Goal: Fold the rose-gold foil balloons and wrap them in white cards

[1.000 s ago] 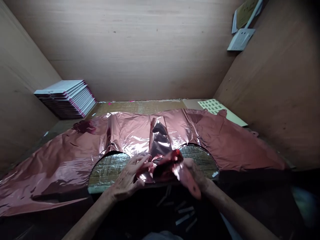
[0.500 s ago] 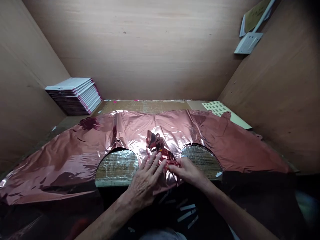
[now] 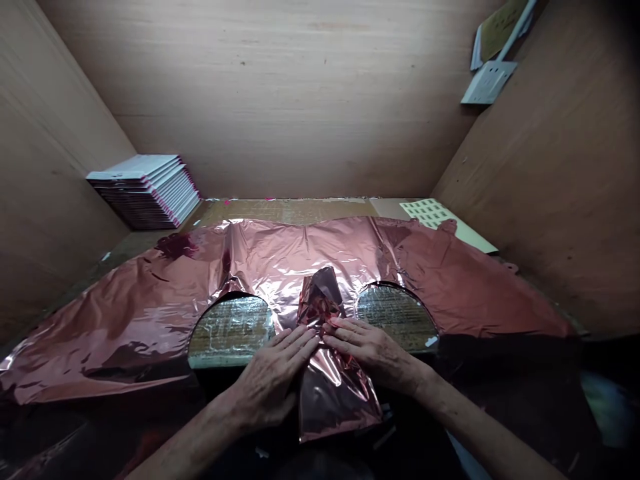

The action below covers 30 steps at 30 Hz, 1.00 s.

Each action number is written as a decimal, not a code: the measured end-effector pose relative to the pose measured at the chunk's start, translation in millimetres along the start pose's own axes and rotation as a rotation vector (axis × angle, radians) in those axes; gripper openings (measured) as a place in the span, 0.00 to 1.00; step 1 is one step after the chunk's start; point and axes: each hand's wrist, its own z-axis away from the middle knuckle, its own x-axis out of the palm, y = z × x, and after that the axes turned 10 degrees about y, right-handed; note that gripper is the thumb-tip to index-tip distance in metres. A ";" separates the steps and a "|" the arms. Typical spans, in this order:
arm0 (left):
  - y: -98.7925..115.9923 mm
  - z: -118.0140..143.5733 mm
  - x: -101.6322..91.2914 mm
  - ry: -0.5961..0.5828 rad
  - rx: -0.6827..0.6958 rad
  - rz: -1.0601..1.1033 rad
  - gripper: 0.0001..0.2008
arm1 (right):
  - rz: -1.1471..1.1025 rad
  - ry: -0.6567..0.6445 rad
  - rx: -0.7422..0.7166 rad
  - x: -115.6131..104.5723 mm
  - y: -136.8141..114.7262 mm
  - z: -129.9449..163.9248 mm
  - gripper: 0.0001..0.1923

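A wide, flat rose-gold foil sheet (image 3: 305, 247) with small holed tabs on its edge, like a deflated foil balloon, covers the worktop and hangs over its front. Its narrow middle part is folded and crumpled, and a loose foil flap (image 3: 340, 400) hangs toward me. My left hand (image 3: 275, 370) lies with fingers stretched on the left side of the fold. From the right, my right hand (image 3: 373, 347) presses flat fingers on the same crumple. The fingertips of both hands almost meet. My thumbs are mostly hidden.
Wooden boards wall the worktop (image 3: 230, 333), which shows through two rounded openings in the foil. Stacked white packs (image 3: 145, 190) stand at back left. A pale label sheet (image 3: 445, 223) lies back right, below a wall socket (image 3: 489, 81).
The middle of the foil has been folded over, and a flap now spreads toward me. My right hand has changed from gripping the edge to lying flat; my left hand has shifted slightly nearer me.
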 end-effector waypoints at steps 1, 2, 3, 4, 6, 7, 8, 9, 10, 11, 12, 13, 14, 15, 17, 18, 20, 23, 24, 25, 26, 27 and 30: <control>-3.1 -5.9 -6.6 -0.001 -0.035 0.054 0.34 | -0.097 0.018 0.078 -2.2 0.7 -4.3 0.20; -5.7 -12.7 -12.6 -0.004 -0.089 0.116 0.29 | -0.192 0.051 0.179 -3.9 1.9 -8.2 0.19; -8.2 -20.3 -17.7 -0.008 -0.169 0.181 0.23 | -0.270 0.097 0.309 -4.6 3.9 -11.8 0.18; -10.6 -28.5 -21.4 -0.007 -0.272 0.237 0.18 | -0.326 0.151 0.460 -3.8 7.0 -15.5 0.18; -16.3 -45.4 -23.8 0.010 -0.504 0.287 0.16 | -0.367 0.253 0.766 1.3 15.1 -24.2 0.18; -19.9 -53.4 -22.7 0.020 -0.612 0.279 0.16 | -0.361 0.273 0.894 4.4 19.2 -29.3 0.20; -24.1 -60.7 -20.2 0.016 -0.699 0.269 0.15 | -0.334 0.260 1.005 7.1 22.4 -34.8 0.23; -28.8 -67.0 -17.0 0.004 -0.762 0.264 0.15 | -0.285 0.214 1.077 8.5 24.1 -40.7 0.27; -33.9 -72.2 -13.5 -0.019 -0.802 0.271 0.14 | -0.199 0.149 1.104 8.4 24.0 -46.8 0.30; -39.2 -76.1 -10.2 -0.050 -0.823 0.289 0.13 | -0.066 0.072 1.100 6.5 22.2 -53.1 0.31; -44.6 -79.0 -7.6 -0.075 -0.825 0.315 0.12 | 0.094 -0.001 1.061 2.8 19.2 -59.6 0.32; -50.0 -81.4 -5.9 -0.087 -0.808 0.343 0.11 | 0.256 -0.049 0.982 -2.1 15.7 -66.2 0.33; -55.3 -83.6 -5.5 -0.094 -0.779 0.366 0.11 | 0.391 -0.066 0.868 -7.9 12.6 -73.1 0.35; -60.4 -86.3 -6.7 -0.108 -0.738 0.377 0.12 | 0.479 -0.060 0.720 -13.8 10.7 -80.3 0.37; -69.6 -94.8 -13.6 -0.183 -0.616 0.330 0.14 | 0.484 -0.053 0.356 -23.7 12.9 -95.7 0.36; -73.4 -101.0 -19.2 -0.255 -0.548 0.266 0.15 | 0.421 -0.077 0.187 -26.8 17.0 -103.3 0.35; -78.8 -115.8 -32.9 -0.417 -0.442 0.113 0.15 | 0.292 -0.202 0.043 -28.4 29.3 -116.0 0.32; -78.6 -132.8 -50.2 -0.401 -0.375 -0.121 0.14 | 0.247 -0.421 0.304 -21.1 44.4 -119.5 0.26; -76.6 -133.8 -52.2 -0.270 -0.396 -0.202 0.12 | 0.261 -0.436 0.439 -16.8 45.4 -115.0 0.25; -74.0 -131.9 -51.6 -0.107 -0.444 -0.281 0.10 | 0.273 -0.407 0.546 -11.7 43.8 -107.6 0.24; -71.2 -127.2 -48.3 0.049 -0.524 -0.331 0.09 | 0.281 -0.336 0.627 -5.9 39.9 -98.1 0.24; -68.6 -120.5 -42.5 0.166 -0.623 -0.334 0.11 | 0.279 -0.239 0.683 0.6 34.0 -87.3 0.24; -64.4 -98.4 -19.5 0.246 -0.850 -0.122 0.16 | 0.236 0.053 0.699 19.9 11.8 -57.1 0.23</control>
